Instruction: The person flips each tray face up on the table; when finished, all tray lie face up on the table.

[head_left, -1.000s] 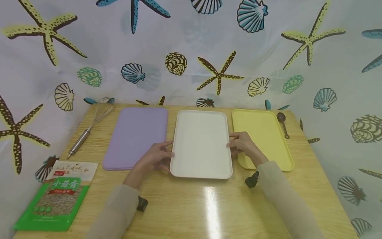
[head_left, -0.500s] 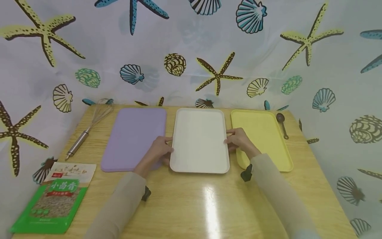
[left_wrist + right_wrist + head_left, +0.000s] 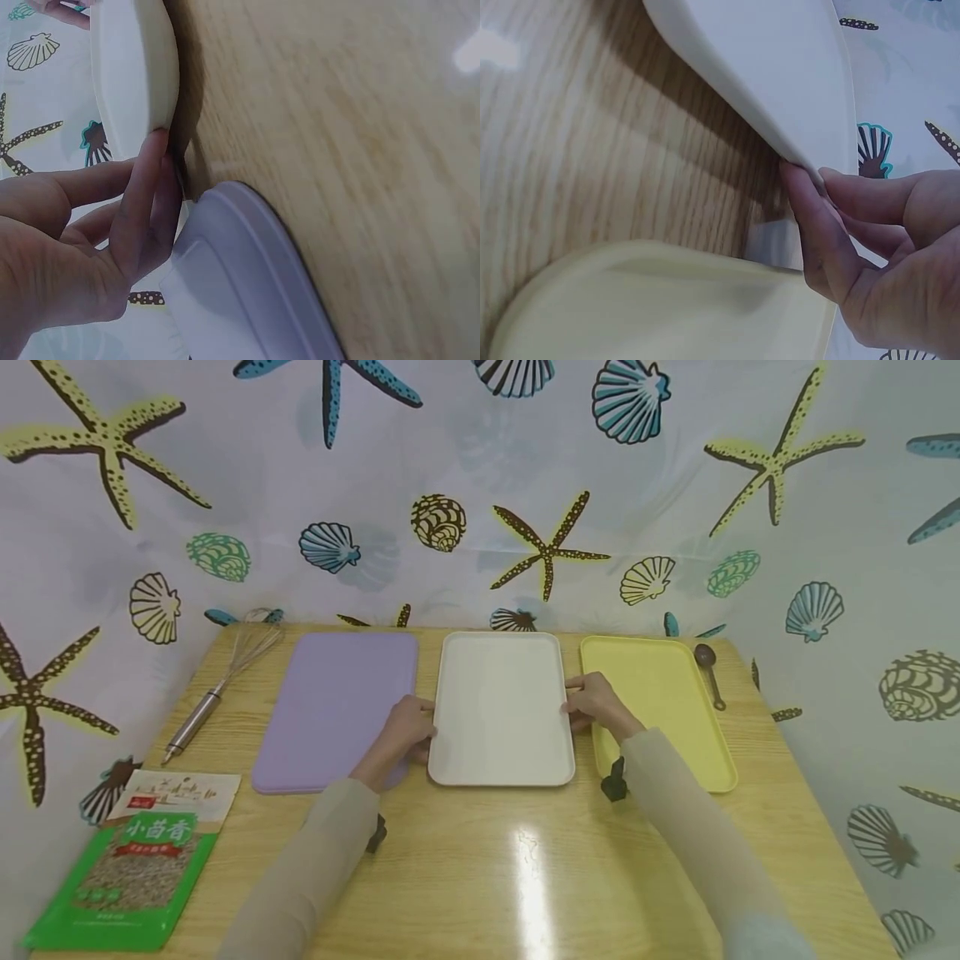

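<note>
A white rectangular tray (image 3: pixel 501 710) is in the middle of the table, held between both hands. On its left side the left hand (image 3: pixel 406 724) grips the edge, with fingertips right at the rim in the left wrist view. The right hand (image 3: pixel 593 699) pinches the opposite edge; in the right wrist view its thumb and fingers (image 3: pixel 810 199) meet at the rim. A shadow shows beneath the tray there. Left of it lies a purple tray (image 3: pixel 341 706), partly covered by the left hand. To the right is a yellow tray (image 3: pixel 667 710), overlapped by the right hand and sleeve.
A metal whisk (image 3: pixel 217 693) lies at the table's left, above a green seed packet (image 3: pixel 135 868). A brown spoon (image 3: pixel 708 668) rests beside the yellow tray. Behind the wooden table (image 3: pixel 465 877) hangs a cloth (image 3: pixel 450 443) printed with shells and starfish.
Both hands have carried the white tray slightly away toward the back of the table and a little left. The other things stay where they were.
</note>
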A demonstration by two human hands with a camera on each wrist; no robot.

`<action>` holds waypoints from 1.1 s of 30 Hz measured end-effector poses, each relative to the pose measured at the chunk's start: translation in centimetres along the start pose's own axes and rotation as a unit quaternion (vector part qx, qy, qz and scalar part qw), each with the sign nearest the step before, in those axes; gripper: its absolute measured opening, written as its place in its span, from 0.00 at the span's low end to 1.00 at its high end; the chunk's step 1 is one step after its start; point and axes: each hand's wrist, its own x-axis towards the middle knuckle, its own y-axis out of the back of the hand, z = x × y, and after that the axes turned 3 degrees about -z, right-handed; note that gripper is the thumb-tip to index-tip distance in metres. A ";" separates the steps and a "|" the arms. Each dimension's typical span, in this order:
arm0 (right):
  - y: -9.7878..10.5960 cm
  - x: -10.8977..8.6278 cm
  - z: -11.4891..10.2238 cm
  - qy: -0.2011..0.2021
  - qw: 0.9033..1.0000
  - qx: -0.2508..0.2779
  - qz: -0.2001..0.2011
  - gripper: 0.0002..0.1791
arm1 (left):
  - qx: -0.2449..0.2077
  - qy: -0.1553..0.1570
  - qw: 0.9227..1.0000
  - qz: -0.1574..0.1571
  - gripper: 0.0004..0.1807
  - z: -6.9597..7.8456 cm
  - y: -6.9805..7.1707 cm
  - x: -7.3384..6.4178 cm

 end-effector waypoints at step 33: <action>-2.9 -2.4 -0.9 0.182 0.914 -0.328 0.154 0.17 | 0.046 -0.111 0.993 -0.002 0.22 -3.9 7.8 -4.8</action>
